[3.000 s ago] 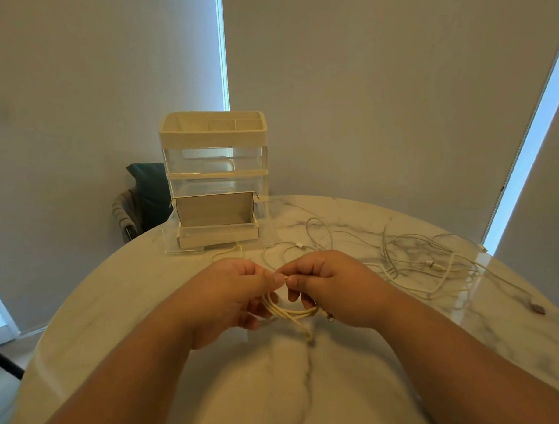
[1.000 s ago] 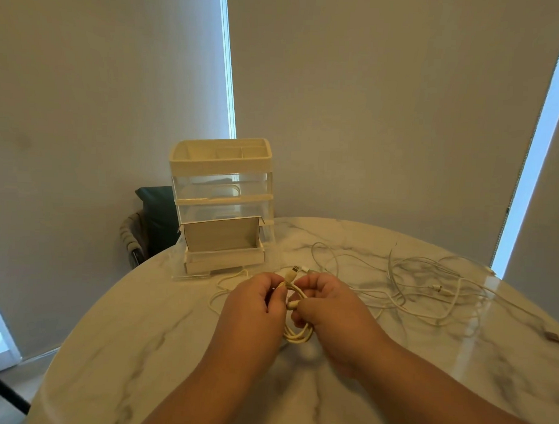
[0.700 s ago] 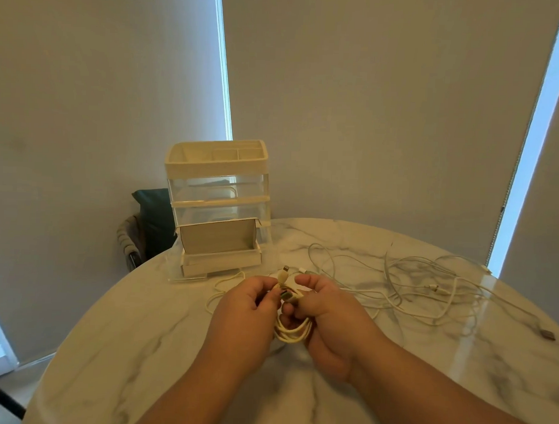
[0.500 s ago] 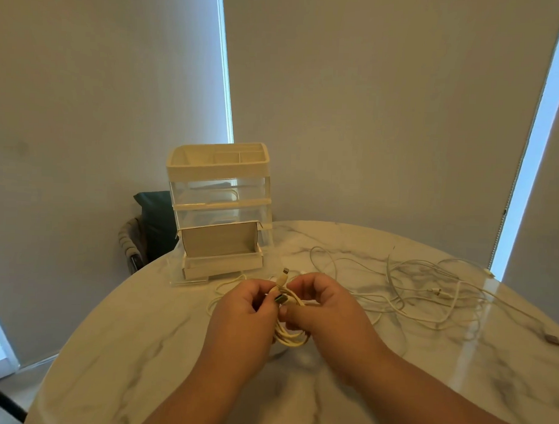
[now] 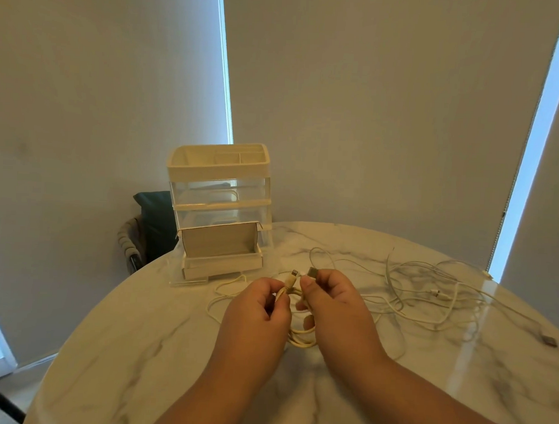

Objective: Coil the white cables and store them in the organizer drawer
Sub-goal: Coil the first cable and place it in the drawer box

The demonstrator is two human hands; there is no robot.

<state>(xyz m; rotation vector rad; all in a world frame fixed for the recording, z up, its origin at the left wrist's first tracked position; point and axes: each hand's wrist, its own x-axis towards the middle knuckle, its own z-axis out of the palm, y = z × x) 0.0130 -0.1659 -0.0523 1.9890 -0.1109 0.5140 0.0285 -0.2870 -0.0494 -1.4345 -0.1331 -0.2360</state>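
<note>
White cable [image 5: 302, 334], coiled, hangs at frame centre above the surface [image 5: 140, 349], its ends pinched by the left grip [image 5: 257, 309] and right grip [image 5: 335, 305]. Loose cables [image 5: 427, 290] sprawl at right; the organizer [image 5: 220, 178] stands centre-left.

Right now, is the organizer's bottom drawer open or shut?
Open. The bottom drawer juts out in front of the clear organizer, with a cardboard flap standing up behind its front edge.

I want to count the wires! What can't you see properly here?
Head view:
- coiled cable: loops mostly behind the left hand and right hand.
- open drawer: inside hidden by its front wall and cardboard flap.
- loose cables: too thin and tangled to count.
</note>
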